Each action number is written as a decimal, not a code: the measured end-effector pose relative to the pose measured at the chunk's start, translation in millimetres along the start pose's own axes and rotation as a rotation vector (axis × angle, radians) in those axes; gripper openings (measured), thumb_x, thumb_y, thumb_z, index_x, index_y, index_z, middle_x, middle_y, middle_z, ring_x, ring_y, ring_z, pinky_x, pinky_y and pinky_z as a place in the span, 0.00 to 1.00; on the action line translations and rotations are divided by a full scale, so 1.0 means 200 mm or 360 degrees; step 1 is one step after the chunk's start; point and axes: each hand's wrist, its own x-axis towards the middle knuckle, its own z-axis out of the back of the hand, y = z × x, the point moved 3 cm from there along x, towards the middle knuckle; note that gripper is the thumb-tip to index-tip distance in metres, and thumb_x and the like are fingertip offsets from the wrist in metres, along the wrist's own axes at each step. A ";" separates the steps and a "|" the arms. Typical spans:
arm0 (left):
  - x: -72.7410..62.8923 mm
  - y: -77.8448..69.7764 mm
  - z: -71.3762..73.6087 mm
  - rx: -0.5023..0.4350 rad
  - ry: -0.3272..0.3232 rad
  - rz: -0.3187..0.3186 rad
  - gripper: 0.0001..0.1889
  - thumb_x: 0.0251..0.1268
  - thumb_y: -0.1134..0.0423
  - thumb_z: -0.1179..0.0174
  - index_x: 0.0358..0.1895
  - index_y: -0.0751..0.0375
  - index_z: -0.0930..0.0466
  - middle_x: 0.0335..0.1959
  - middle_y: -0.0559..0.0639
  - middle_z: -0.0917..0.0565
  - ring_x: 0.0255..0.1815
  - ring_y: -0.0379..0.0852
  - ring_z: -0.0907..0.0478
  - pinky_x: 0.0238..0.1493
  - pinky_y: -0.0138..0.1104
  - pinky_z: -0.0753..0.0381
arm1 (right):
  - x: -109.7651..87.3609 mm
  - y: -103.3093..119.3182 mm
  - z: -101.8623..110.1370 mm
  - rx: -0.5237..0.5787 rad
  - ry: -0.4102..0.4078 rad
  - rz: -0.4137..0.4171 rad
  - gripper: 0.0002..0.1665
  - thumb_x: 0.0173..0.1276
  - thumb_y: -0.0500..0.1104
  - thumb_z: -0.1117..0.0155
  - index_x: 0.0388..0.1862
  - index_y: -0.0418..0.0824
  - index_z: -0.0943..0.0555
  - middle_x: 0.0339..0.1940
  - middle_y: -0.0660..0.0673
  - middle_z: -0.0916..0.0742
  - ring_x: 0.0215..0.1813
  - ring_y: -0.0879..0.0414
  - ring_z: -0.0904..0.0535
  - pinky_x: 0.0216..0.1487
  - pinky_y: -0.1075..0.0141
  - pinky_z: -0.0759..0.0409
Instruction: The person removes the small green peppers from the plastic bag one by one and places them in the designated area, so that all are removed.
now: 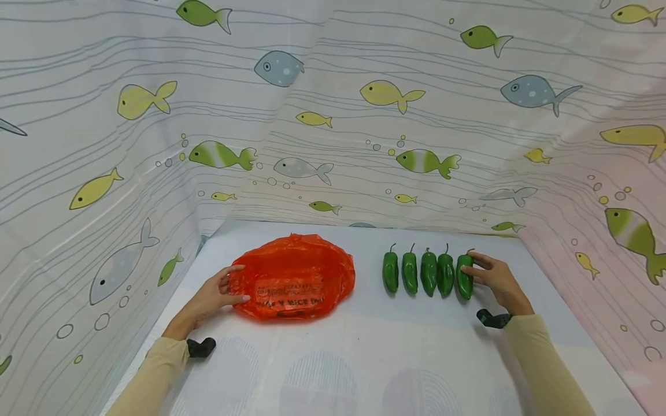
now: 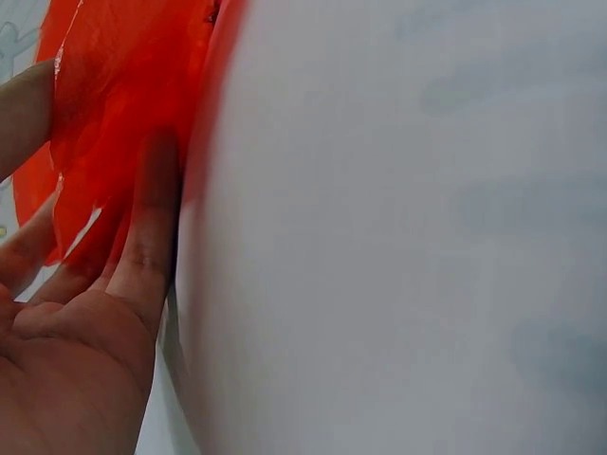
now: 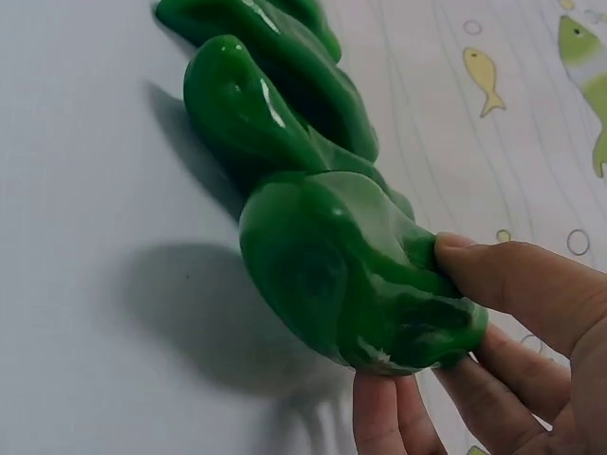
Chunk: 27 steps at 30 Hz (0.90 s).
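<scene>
A red plastic bag [image 1: 291,263] lies on the table with its mouth spread wide and dark lettering showing inside. At its left side my left hand [image 1: 208,294] touches the bag, thumb and index finger straight and apart; the red film [image 2: 114,104] hides some fingertips in the left wrist view. Of several green peppers in a row, the rightmost pepper [image 1: 465,276] is pinched by my right hand [image 1: 494,280] from the right. In the right wrist view, thumb and fingers grip one end of this glossy pepper [image 3: 313,256], and a neighbouring pepper [image 3: 247,114] lies just behind it.
The other green peppers [image 1: 429,271] lie side by side, stems pointing away from me. A white tablecloth [image 1: 364,358] with pale arched patterns covers the table. A fish-print curtain [image 1: 333,144] encloses the back and both sides.
</scene>
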 end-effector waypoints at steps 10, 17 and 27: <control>0.00 0.00 -0.01 0.0003 0.0011 -0.0022 0.46 0.59 0.64 0.24 0.79 0.57 0.41 0.75 0.68 0.36 0.69 0.66 0.31 0.54 0.32 0.19 | 0.01 -0.03 0.00 -0.0141 -0.0014 -0.0046 0.49 0.69 0.52 0.27 0.81 0.36 0.39 0.80 0.32 0.35 0.61 0.59 0.23 0.53 0.73 0.20; 0.00 -0.01 -0.01 -0.0014 0.0007 -0.0002 0.46 0.59 0.64 0.24 0.79 0.57 0.41 0.75 0.68 0.37 0.69 0.66 0.31 0.54 0.34 0.17 | 0.02 -0.04 0.00 -0.0172 0.0000 -0.0041 0.48 0.72 0.52 0.29 0.82 0.36 0.40 0.80 0.31 0.36 0.72 0.45 0.30 0.55 0.72 0.21; 0.02 -0.03 -0.01 0.0027 -0.0033 -0.0011 0.46 0.58 0.62 0.23 0.78 0.54 0.40 0.74 0.66 0.34 0.66 0.64 0.29 0.54 0.34 0.18 | 0.05 -0.04 0.01 -0.0203 -0.0015 -0.0032 0.46 0.73 0.50 0.30 0.81 0.34 0.40 0.80 0.30 0.37 0.68 0.44 0.26 0.55 0.68 0.18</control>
